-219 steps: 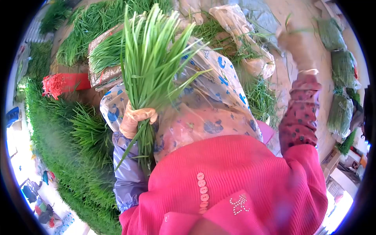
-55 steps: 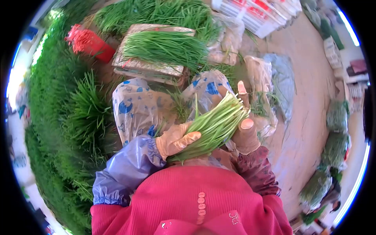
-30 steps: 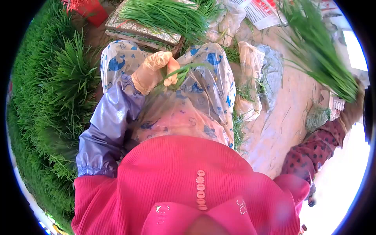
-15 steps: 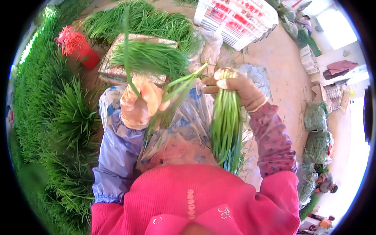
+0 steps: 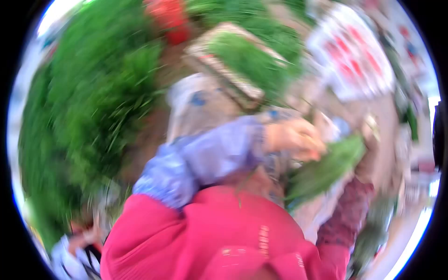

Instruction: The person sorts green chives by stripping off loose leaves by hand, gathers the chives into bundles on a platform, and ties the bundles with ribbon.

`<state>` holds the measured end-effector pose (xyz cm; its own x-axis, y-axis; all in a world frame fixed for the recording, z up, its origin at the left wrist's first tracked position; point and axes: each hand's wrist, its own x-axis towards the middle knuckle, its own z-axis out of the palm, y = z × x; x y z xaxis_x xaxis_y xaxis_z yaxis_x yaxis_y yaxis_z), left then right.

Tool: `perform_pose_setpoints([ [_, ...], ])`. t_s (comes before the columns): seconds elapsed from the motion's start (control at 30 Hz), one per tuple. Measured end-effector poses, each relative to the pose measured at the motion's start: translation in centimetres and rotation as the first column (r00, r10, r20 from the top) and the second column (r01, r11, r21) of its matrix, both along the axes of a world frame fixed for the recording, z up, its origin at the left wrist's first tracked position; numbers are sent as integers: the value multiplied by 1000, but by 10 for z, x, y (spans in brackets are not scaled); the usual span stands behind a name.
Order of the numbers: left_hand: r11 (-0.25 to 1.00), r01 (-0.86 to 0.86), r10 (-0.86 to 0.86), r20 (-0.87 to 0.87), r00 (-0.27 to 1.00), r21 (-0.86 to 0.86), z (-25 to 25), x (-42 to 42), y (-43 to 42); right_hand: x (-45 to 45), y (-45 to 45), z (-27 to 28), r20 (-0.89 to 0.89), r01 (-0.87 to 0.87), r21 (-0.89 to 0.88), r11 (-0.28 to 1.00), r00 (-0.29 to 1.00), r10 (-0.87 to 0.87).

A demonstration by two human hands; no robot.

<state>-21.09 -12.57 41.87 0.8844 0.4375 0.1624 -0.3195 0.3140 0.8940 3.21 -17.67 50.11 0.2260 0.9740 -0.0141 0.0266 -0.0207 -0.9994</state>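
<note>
A: "Head view, from my remote station: where is the green bunch (image 5: 326, 169)?"
B: "Right of the torso. I see the right hand (image 5: 370, 142) clamped on its right end. The left hand (image 5: 295, 139) lies just beside; through blur, I cannot tell its fingers' state. Far: a box (image 5: 201, 47) bearing greens (image 5: 247, 58)."

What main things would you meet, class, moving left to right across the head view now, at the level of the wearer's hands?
Heap of greens → lilac sleeve → left hand → green bunch → right hand.
</note>
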Motion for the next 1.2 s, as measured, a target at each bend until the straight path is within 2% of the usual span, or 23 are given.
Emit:
perform_pose_setpoints([
  [0.03,992,-25,19,54,998,126,-12,15,3,66,6,-10,-38,-148,-67,987,989,146],
  [0.07,946,-52,87,-98,991,321,-5,9,11,62,8,3,99,-66,-13,998,993,67],
  [0.1,929,-81,117,-78,990,360,-22,16,21,59,7,18,248,17,70,997,968,-34],
  [0.13,751,-11,270,-292,918,660,-33,16,33,64,6,32,383,82,159,984,913,-139],
  [0.17,603,99,367,-385,847,792,-39,9,41,76,9,43,497,136,256,957,831,-251],
  [0.27,336,568,495,-654,572,751,-46,2,46,169,-4,74,764,420,347,839,392,-512],
  [0.33,307,427,424,-524,738,850,-80,20,62,148,-5,83,775,331,381,863,395,-494],
  [0.37,330,193,234,-278,932,924,-114,41,80,134,-3,83,778,281,345,896,448,-440],
  [0.4,390,-93,-48,121,992,916,-148,68,98,118,-2,84,775,213,289,933,521,-359],
  [0.43,414,-233,-103,300,949,880,-158,78,103,106,1,83,763,152,236,960,582,-280],
  [0.5,325,-78,446,-80,892,942,-61,51,65,85,10,80,721,21,109,994,686,-94],
  [0.53,447,-157,472,-83,878,880,-34,47,56,75,16,77,686,-49,43,998,728,6],
  [0.63,483,-441,564,116,817,756,11,31,31,35,38,58,516,-261,-126,957,807,288],
  [0.7,576,-586,590,207,781,569,17,22,17,-14,48,36,483,-223,-71,972,845,229],
  [0.77,716,-644,586,269,764,270,19,15,8,-80,53,36,563,-364,7,931,771,297],
  [0.8,761,-639,587,302,751,110,19,11,5,-66,77,31,299,-573,25,819,786,541],
  [0.87,794,-593,597,351,721,-132,17,8,10,-68,104,28,24,-745,111,658,664,747],
  [0.9,793,-571,606,367,706,-211,16,7,15,-94,104,33,16,-742,155,652,662,749],
  [0.97,730,-684,593,491,638,7,-1,23,41,-127,106,32,6,-739,199,644,658,753],
  [1.03,551,-823,703,456,546,136,-16,36,53,-154,110,23,232,-551,283,785,834,502],
  [1.07,562,-826,774,329,542,39,-13,31,50,-184,108,26,309,-555,380,740,830,464],
  [1.17,605,-789,786,233,572,-105,17,-34,36,-168,152,40,530,-772,273,574,619,580],
  [1.2,538,-810,836,271,477,-234,19,-45,37,-161,157,39,574,-813,237,532,559,598],
])
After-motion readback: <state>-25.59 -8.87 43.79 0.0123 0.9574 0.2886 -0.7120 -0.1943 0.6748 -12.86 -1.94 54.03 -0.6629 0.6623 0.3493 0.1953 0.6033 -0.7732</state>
